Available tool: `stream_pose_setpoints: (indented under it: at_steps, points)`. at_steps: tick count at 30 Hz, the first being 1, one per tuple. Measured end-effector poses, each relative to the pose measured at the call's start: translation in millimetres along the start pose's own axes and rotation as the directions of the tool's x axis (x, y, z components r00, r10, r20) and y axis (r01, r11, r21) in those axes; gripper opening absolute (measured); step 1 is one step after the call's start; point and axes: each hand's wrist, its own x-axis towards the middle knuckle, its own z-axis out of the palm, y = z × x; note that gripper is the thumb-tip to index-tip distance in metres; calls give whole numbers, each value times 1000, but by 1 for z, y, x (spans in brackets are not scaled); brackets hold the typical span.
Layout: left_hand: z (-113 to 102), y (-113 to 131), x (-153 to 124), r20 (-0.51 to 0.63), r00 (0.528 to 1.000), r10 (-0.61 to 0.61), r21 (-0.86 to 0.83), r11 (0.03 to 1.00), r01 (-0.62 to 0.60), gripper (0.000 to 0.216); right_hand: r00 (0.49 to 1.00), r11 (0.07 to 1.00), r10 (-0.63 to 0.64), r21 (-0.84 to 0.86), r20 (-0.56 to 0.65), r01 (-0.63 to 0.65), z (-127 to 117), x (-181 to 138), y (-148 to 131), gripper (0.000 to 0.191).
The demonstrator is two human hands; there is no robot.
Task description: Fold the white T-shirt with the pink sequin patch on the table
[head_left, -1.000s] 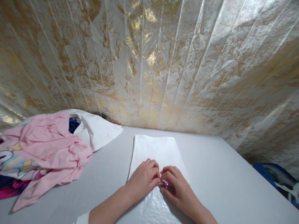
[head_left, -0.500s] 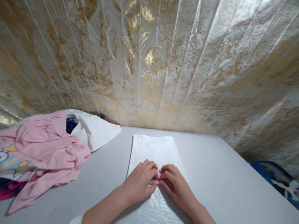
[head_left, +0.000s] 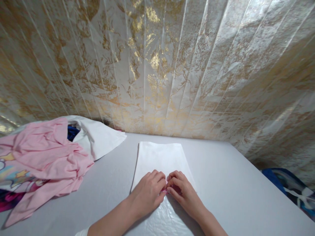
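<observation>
A white folded cloth [head_left: 161, 157] lies flat on the table in front of me. Both hands meet at its near part, fingertips almost touching. My left hand [head_left: 150, 190] is closed, its thumb and fingers pinching a small pink piece [head_left: 164, 190]. From the other side my right hand [head_left: 183, 193] pinches at the same pink piece with curled fingers. Most of this piece is hidden by the fingers, so its kind cannot be made out.
A pink printed long-sleeved top [head_left: 49, 144] lies crumpled at the left, over a white garment [head_left: 100, 139] and some dark blue cloth [head_left: 72, 132]. Beyond the right table edge is a blue bag-like thing [head_left: 278, 178]. A gold-and-silver patterned wall covering [head_left: 157, 65] stands behind the grey-white table [head_left: 221, 177].
Less of the pink piece shows between my fingers now. My right hand has shifted slightly, its fingertips higher and closer to the left hand. The view has moved a little.
</observation>
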Motion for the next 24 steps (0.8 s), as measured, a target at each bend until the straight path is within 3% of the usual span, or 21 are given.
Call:
stream_pose_setpoints:
  at_steps: [6,11,19,24]
  points:
    - [5,-4,-1,-43,999,-10,-70,998,7,16,997,1000,-16,-4,69,16,-8,-1,-4,11]
    - [7,-10,1,-72,997,-36,-151,988,25,18,989,983,-84,-152,124,103,-10,-3,-11,32]
    - [7,-13,3,-63,995,-71,-211,976,57,13,979,927,-140,-327,148,182,-4,-4,-6,21]
    - [7,-12,2,-63,995,-80,-225,972,64,14,979,922,-165,-334,122,197,-4,-4,-6,18]
